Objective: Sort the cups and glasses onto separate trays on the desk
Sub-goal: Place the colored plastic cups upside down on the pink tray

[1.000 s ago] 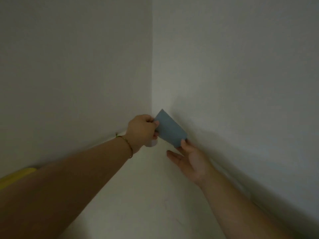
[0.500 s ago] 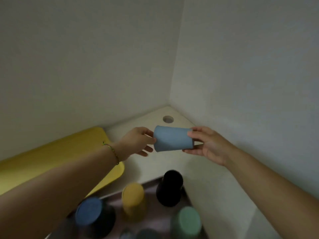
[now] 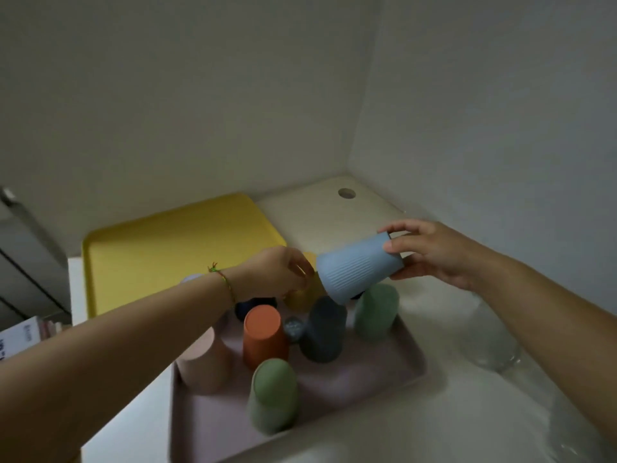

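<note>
Pale-blue ribbed cup (image 3: 359, 270) held on its side in the air above the far end of the mauve tray (image 3: 367, 375). The right hand (image 3: 434, 253) grips it, thumb and fingers (image 3: 397, 243) closed round the end away from the tray, while the other end slants down toward the tray. The left hand (image 3: 277, 274), with a thread bracelet (image 3: 222, 279) at the wrist, reaches over the tray's far edge. Its fingers curl down onto a yellow cup (image 3: 300, 297) there; whether they grip it cannot be told.

Standing on the tray, closed ends up:
- a pink cup (image 3: 203, 359) at the left edge
- an orange cup (image 3: 262, 332) near the middle
- an olive-green cup (image 3: 273, 396) at the near edge
- a dark-grey cup (image 3: 322, 329) just right of the orange one
- a pale-green cup (image 3: 377, 310) at the far right corner
- a dark-blue cup (image 3: 253, 307) toward the far left, largely hidden by the left forearm

A small greyish object (image 3: 293, 327) between the orange and dark-grey cups is too blurred to identify. A yellow tray (image 3: 180, 248) lies beyond the mauve tray, to its left. A clear glass (image 3: 490, 339) stands on the white tabletop (image 3: 334, 215) to the right of the mauve tray.
</note>
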